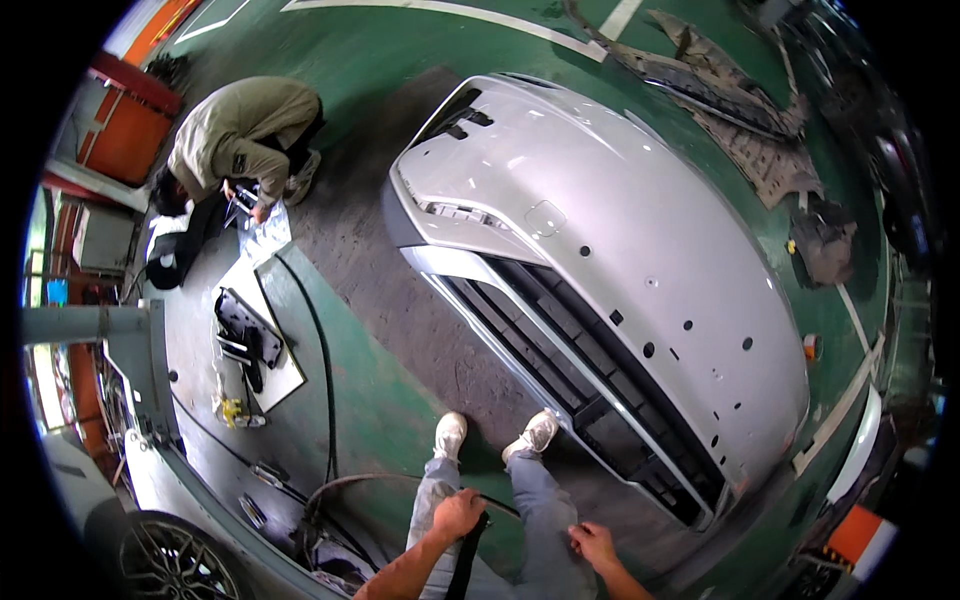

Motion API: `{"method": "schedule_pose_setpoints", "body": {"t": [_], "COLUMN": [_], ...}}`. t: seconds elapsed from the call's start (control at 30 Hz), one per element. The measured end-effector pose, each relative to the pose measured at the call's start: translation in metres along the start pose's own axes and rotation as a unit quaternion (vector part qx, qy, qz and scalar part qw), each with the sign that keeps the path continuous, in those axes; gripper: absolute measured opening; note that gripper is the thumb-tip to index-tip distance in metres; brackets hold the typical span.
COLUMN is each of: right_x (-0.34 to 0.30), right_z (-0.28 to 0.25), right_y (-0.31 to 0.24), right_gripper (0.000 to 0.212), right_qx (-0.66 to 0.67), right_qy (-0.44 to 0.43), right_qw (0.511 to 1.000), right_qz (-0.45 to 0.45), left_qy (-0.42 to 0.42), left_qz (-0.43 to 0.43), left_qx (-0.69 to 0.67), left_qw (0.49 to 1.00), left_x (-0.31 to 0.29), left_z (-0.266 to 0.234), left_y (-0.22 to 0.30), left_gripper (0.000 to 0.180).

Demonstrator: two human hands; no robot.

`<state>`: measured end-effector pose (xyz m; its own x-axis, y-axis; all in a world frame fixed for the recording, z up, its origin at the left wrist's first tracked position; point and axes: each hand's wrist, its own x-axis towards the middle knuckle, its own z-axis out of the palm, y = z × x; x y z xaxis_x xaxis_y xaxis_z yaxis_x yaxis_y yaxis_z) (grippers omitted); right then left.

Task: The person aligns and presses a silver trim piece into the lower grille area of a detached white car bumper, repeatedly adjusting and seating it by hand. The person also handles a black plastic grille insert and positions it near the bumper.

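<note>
My left hand (459, 512) is closed above my left leg, with a long black strip (466, 560) hanging down from it toward my lap. My right hand (594, 544) is by my right knee, its fingers bent together; whatever they may hold is too small to make out. In front of my shoes lies a large silver car bumper (640, 215), outer face up, with several dark holes and a black slatted grille (560, 330). Neither hand touches the bumper. A hose (375, 478) curves past my legs near the left hand.
At the far left a person (245, 130) bends over parts on the floor. A white board (285, 365) carries black parts (245, 330). A black cable (325, 370) crosses the green floor. Torn liners (750, 150) lie far right; a car wheel (175, 560) is near left.
</note>
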<state>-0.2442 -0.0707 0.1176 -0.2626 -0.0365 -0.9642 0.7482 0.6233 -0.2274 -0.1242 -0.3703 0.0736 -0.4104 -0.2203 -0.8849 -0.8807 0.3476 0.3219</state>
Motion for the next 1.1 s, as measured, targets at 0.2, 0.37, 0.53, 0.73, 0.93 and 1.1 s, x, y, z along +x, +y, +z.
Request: {"method": "schedule_pose_setpoints", "body": {"t": [0.2, 0.37, 0.53, 0.73, 0.93, 1.1], "right_x": [0.002, -0.025, -0.039, -0.05, -0.037, -0.027], "right_z": [0.051, 0.113, 0.162, 0.183, 0.164, 0.118], "right_y": [0.08, 0.077, 0.089, 0.095, 0.121, 0.164], "right_gripper": [0.025, 0.026, 0.03, 0.036, 0.034, 0.034], "right_qx": [0.029, 0.02, 0.06, 0.026, 0.149, 0.173], "right_qy": [0.053, 0.035, 0.012, 0.092, 0.144, 0.254], "right_qw": [0.996, 0.998, 0.998, 0.986, 0.972, 0.942], "right_qz": [0.073, 0.049, 0.001, -0.137, -0.114, -0.133], "left_qy": [-0.027, 0.029, 0.215, 0.411, 0.333, 0.326], "left_qz": [0.069, 0.091, 0.245, 0.496, 0.491, 0.444], "left_qx": [0.089, 0.029, 0.068, 0.118, 0.284, 0.345], "left_qw": [0.993, 0.995, 0.943, 0.756, 0.754, 0.76], "left_x": [-0.018, -0.016, 0.069, 0.155, 0.185, 0.207], "left_z": [0.006, -0.033, -0.1, -0.239, -0.288, -0.283], "left_y": [-0.066, -0.086, -0.018, 0.153, 0.236, 0.239], "left_gripper": [0.043, 0.038, 0.023, 0.036, 0.029, 0.037]}}
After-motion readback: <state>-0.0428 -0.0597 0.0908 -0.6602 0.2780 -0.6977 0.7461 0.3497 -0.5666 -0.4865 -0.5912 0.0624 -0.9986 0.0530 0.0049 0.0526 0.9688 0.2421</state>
